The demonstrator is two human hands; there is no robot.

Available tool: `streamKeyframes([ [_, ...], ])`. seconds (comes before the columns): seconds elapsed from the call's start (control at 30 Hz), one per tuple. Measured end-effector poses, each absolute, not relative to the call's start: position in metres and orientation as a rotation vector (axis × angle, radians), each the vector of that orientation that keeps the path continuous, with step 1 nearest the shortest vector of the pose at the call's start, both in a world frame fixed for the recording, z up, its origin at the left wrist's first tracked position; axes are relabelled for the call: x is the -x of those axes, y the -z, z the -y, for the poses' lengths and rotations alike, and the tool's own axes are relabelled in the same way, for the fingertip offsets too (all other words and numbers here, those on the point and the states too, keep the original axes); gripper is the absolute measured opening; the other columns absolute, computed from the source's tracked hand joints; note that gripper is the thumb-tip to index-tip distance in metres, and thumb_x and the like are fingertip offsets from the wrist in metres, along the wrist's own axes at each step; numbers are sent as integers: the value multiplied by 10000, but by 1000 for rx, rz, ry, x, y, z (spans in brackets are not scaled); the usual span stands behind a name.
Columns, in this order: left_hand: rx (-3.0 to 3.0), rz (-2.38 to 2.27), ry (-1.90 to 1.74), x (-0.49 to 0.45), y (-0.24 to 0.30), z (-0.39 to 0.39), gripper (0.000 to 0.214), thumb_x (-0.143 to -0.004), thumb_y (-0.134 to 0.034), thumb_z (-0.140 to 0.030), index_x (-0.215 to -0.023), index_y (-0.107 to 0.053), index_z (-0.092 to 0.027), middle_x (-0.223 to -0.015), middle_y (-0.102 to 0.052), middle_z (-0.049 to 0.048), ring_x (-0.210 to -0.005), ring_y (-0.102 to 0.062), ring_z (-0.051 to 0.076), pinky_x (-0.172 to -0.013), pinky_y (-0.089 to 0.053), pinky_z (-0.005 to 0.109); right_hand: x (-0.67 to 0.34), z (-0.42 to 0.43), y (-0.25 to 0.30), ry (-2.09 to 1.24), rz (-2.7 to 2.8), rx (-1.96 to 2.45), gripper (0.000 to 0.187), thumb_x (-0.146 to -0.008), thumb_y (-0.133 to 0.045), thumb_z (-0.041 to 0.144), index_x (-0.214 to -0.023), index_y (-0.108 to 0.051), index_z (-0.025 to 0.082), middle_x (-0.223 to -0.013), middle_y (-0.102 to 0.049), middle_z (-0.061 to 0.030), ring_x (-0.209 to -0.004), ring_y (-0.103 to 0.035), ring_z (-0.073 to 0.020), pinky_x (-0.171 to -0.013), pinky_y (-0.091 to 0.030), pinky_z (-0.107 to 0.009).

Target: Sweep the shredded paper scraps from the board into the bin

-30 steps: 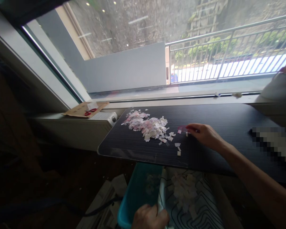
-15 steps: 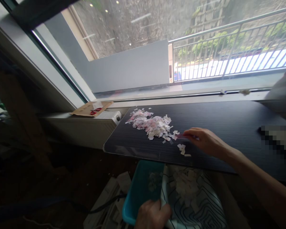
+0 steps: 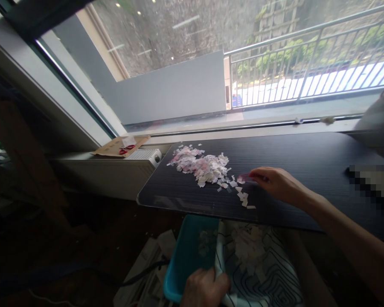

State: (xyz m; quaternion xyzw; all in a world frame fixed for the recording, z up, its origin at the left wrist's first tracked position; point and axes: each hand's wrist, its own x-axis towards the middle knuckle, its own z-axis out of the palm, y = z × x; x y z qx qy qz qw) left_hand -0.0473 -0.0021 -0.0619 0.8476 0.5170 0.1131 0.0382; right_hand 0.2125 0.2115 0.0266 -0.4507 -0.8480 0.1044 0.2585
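Observation:
A loose pile of small white and pinkish paper scraps (image 3: pixel 201 164) lies on the dark tabletop (image 3: pixel 291 149). My right hand (image 3: pixel 272 179) pinches a translucent pinkish plastic piece (image 3: pixel 243 178), whose full shape I cannot make out. Its tip is beside the pile's right end, by a pale scrap. Several stray scraps (image 3: pixel 243 197) trail toward the table's front edge. Below, my left hand (image 3: pixel 205 288) is closed on the edge of a white cloth with black wavy lines (image 3: pixel 283 273). More paper scraps (image 3: pixel 249 247) sit in the cloth, next to a turquoise basin (image 3: pixel 174 273).
Left of the table, a white radiator (image 3: pixel 147 155) stands under the window. Red-handled scissors (image 3: pixel 126 149) lie on a brown paper envelope (image 3: pixel 107 148) there. A blurred flat object (image 3: pixel 374 181) rests on the table's right side. The metal railing (image 3: pixel 275 76) is outside the glass.
My right hand has shifted slightly to the right, and the pinkish piece now shows more clearly. A few scraps near its tip have moved toward the stray ones. My left hand keeps its hold.

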Motion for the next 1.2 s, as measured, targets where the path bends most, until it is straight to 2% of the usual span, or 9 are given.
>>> streamKeyframes([
  [0.1, -2603, -1531, -310, 45, 56, -1, 250, -672, -691, -386, -720, -520, -211, -642, -570, -15, -538, -539, 158, -488, -285, 265, -230, -189, -25, -325, 2295, 1213, 226, -879, -488, 288, -951, -689, 215, -908, -725, -21, -773, -658, -161, -682, -468, -236],
  [0.2, -2563, -1521, -281, 41, 50, -4, 274, -595, -730, -334, -732, -525, -213, -654, -584, -27, -561, -550, 161, -503, -283, 264, -233, -173, -28, -327, 2245, 1218, 219, -882, -490, 295, -955, -679, 211, -913, -717, -24, -782, -651, -158, -689, -471, -234],
  [0.3, -2519, -1546, -251, 39, 47, -4, 241, -568, -700, -241, -730, -524, -214, -658, -584, -31, -577, -549, 159, -506, -265, 260, -224, -171, -32, -344, 2252, 1197, 220, -891, -478, 287, -948, -675, 209, -887, -710, -22, -751, -640, -150, -664, -467, -236],
  [0.63, -2536, -1553, -414, 41, 56, -5, 219, -515, -597, -165, -711, -513, -215, -627, -560, -29, -546, -503, 147, -518, -259, 261, -227, -164, -27, -309, 2255, 1230, 209, -869, -486, 254, -945, -678, 219, -912, -709, -25, -783, -647, -169, -702, -479, -257],
  [0.9, -2532, -1577, -374, 38, 52, -1, 217, -548, -656, -208, -719, -523, -214, -648, -576, -24, -559, -526, 151, -521, -290, 257, -227, -157, -29, -328, 2249, 1242, 205, -870, -490, 262, -949, -676, 229, -914, -713, -18, -781, -652, -164, -700, -487, -253],
  [1.0, -2575, -1552, -322, 40, 56, -2, 261, -594, -715, -330, -746, -534, -219, -671, -587, -24, -567, -538, 153, -507, -301, 252, -227, -155, -26, -314, 2207, 1273, 206, -865, -497, 267, -953, -677, 218, -901, -716, -28, -756, -653, -166, -680, -494, -256],
  [1.1, -2668, -1526, -320, 43, 62, -4, 293, -644, -705, -440, -738, -530, -225, -634, -563, -26, -517, -515, 148, -470, -279, 260, -228, -152, -24, -364, 2220, 1226, 200, -860, -504, 267, -941, -683, 232, -884, -719, -15, -731, -657, -155, -652, -498, -241],
  [1.2, -2740, -1516, -331, 46, 66, -5, 143, -735, -621, -323, -752, -517, -226, -621, -543, -29, -500, -501, 137, -473, -281, 259, -230, -158, -23, -309, 2195, 1202, 206, -849, -505, 254, -937, -690, 231, -894, -724, -23, -757, -666, -163, -665, -503, -241],
])
